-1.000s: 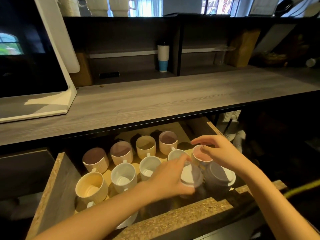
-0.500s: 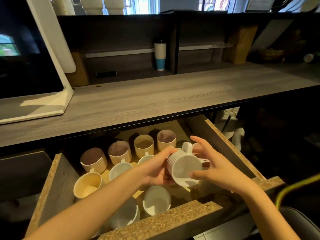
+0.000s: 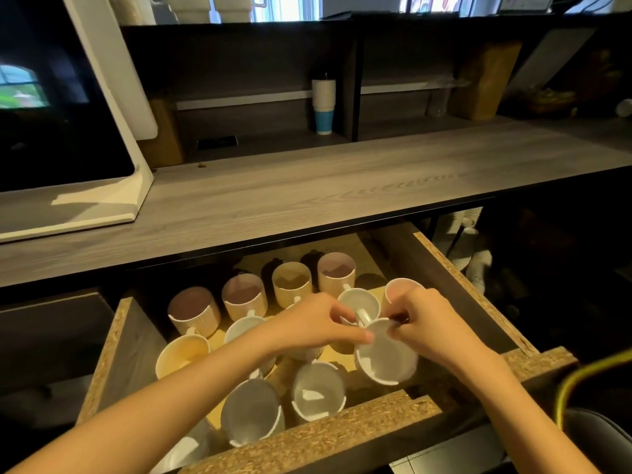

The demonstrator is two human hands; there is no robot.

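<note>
An open chipboard drawer point(image 3: 472, 289) under the counter holds several ribbed mugs in rows. A white mug point(image 3: 386, 359) stands upright at the drawer's front right, its handle pointing away from me. My left hand point(image 3: 307, 328) pinches the mug's rim on the left side, near the handle. My right hand point(image 3: 427, 325) pinches the rim on the right side. Other white mugs point(image 3: 316, 391) stand just to its left, and beige and pink-lined mugs point(image 3: 290, 282) fill the back row.
The grey wooden counter point(image 3: 307, 189) overhangs the back of the drawer. A white-framed screen point(image 3: 61, 107) stands on it at the left. A stack of paper cups point(image 3: 323, 106) sits in the shelf behind. A yellow cable point(image 3: 588, 378) runs at the right.
The white mug was held tilted on its side above the drawer; now it is upright and lower, at the front right of the drawer. Both hands have shifted to its rim.
</note>
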